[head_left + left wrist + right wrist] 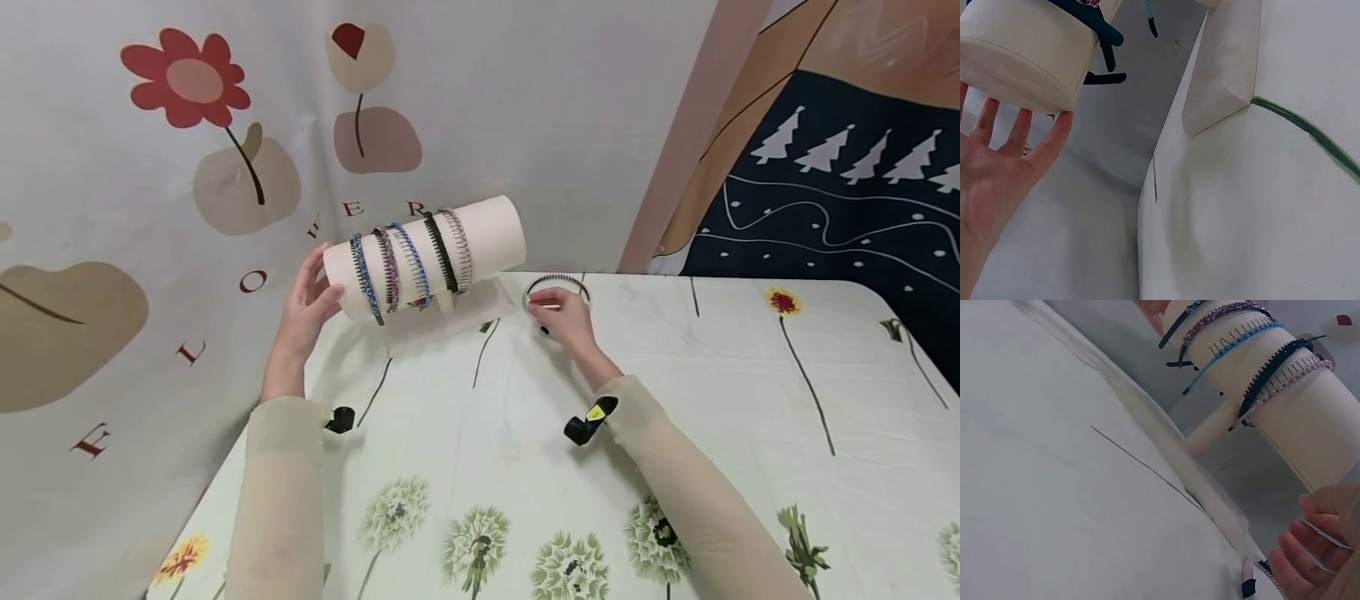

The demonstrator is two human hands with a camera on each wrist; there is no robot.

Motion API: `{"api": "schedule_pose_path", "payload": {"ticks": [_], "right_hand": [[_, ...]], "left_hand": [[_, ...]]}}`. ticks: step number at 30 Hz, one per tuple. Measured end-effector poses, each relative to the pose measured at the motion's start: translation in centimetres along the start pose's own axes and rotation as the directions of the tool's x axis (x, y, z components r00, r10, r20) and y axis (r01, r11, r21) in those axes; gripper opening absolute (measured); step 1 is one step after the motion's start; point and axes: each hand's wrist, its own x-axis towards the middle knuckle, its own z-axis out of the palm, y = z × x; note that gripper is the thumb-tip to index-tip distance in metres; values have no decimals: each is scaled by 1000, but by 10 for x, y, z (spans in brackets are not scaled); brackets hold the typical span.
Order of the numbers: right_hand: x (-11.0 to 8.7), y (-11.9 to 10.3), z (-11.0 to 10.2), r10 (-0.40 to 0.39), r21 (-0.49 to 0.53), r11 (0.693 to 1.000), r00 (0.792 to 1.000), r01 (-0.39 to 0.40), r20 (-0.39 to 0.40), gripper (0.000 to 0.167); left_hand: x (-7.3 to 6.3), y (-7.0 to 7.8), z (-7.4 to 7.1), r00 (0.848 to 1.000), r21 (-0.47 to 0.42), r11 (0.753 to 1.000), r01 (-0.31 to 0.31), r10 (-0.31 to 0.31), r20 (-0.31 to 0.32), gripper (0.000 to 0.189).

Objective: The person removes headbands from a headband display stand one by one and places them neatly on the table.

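Observation:
A white cylindrical headband stand (491,237) carries several beaded headbands (408,258), in blue, purple-pink, black and pale pink. At the stand's left end is my left hand (300,312), holding the rim with spread fingers and thumb, as the left wrist view (1007,162) also shows. One more headband (558,277), dark-toothed with a pale band, lies on the table to the right of the stand. Over it is my right hand (562,317), thumb and fingertips close together in the head view. In the right wrist view its fingers (1310,550) are loosely bent beside that headband (1249,575), apparently not gripping it.
The stand's flat pale base (450,321) rests on a flower-printed tablecloth (480,442). Close behind the stand hangs a printed curtain (480,100). A dark cloth with white trees (832,200) is at the far right. Each wrist wears a small black camera (581,429).

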Motion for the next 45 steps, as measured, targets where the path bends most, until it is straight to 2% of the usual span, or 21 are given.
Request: {"api": "schedule_pose_path", "payload": {"ticks": [10,17,38,45], "right_hand": [[0,-2,7,-16,2,1000,1000,16,-1,25],[0,-4,12,-32,39,999,999,32,12,28],[-1,-22,31,-90,25,996,995,89,31,26],[-4,-34,42,-105,55,993,993,102,49,25]], "left_hand": [[0,0,0,1000,-23,1000,-9,10,9,67],[-1,-1,0,999,-51,998,-32,34,23,67],[-2,1,0,1000,-53,998,-14,15,18,67],[-2,1,0,1000,-12,1000,9,-9,2,67]]}}
